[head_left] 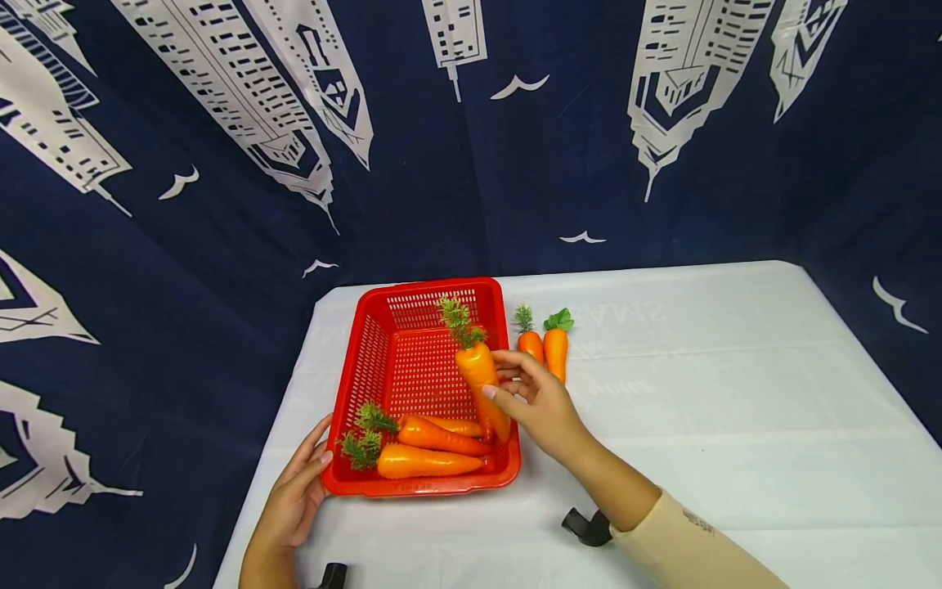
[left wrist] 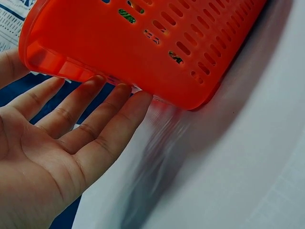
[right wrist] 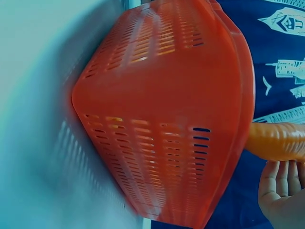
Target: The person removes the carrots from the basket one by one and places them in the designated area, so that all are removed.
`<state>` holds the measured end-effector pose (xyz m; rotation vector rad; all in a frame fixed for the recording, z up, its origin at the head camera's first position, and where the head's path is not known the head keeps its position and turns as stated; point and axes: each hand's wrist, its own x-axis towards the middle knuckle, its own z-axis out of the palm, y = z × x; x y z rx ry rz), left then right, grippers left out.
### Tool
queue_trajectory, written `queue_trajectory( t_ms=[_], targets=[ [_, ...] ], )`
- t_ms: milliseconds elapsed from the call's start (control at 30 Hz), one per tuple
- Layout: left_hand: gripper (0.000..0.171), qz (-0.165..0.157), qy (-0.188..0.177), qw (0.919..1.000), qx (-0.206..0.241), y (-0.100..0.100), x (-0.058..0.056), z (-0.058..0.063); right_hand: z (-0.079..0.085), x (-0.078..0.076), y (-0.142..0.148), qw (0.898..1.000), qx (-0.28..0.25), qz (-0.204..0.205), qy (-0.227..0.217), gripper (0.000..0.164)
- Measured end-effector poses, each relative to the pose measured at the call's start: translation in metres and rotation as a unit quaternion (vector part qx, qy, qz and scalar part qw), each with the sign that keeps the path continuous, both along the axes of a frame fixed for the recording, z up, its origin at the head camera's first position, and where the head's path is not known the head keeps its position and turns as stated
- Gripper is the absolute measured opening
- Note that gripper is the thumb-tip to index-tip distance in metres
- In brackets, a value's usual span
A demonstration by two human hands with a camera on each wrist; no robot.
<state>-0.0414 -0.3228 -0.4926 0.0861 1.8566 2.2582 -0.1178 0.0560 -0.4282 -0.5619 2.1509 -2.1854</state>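
My right hand (head_left: 540, 409) pinches an orange carrot (head_left: 477, 370) with a green leafy top between thumb and fingers. This carrot is tilted, top end away from me, over the right side of a red perforated basket (head_left: 508, 327). In the right wrist view the fingers (right wrist: 282, 179) meet the carrot (right wrist: 276, 138) beside the basket rim. At the basket's near left corner my left hand (head_left: 298, 491) touches the rim, its fingers fairly straight along the outer wall (left wrist: 119, 62). Inside, along the near side, lie carrots, the nearest (head_left: 427, 462) beside another (head_left: 441, 439) and one partly hidden behind.
Just right of the basket, two more carrots lie on the white-covered table (head_left: 699, 409), a shorter one (head_left: 530, 345) and a slimmer one (head_left: 557, 352). A dark blue cloth (head_left: 515, 180) with white buildings hangs behind. Black wrist-worn pieces (head_left: 589, 528) show near both forearms.
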Motion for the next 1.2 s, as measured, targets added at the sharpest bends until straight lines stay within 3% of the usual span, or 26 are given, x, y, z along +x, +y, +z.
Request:
queue_trajectory(
  t_ms=[400,1200],
  targets=[
    [0.057,0.006,-0.002,0.9999,-0.008,0.0,-0.001,0.002,0.005,-0.006,0.015,1.0,-0.008,-0.019,-0.023,0.048],
    [0.056,-0.002,-0.004,1.0,-0.001,0.001,0.0,0.0,-0.024,-0.028,0.044,0.994,0.013,-0.085,-0.064,0.048]
  ],
)
